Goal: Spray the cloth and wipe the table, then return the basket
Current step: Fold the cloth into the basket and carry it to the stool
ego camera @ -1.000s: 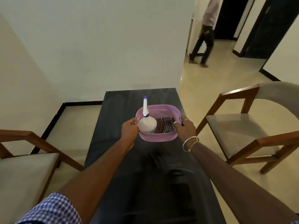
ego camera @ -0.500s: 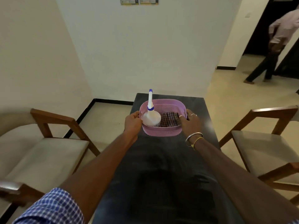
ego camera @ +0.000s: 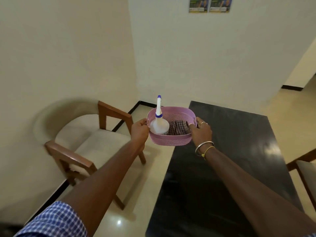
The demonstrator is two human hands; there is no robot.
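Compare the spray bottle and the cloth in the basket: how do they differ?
The spray bottle is white with blue trim; the cloth is dark and checked. The spray bottle stands upright, its nozzle above the rim of the basket; the cloth lies crumpled below the rim. The spray bottle sits at the left end, the cloth to its right. Both are inside the basket, which the left hand and right hand grip.

— We see a pink perforated plastic basket [ego camera: 171, 140] and a white plastic spray bottle [ego camera: 159, 126], blue at collar and tip.
— We also see a maroon-checked fabric cloth [ego camera: 177, 128] and a glossy black table [ego camera: 230, 159].
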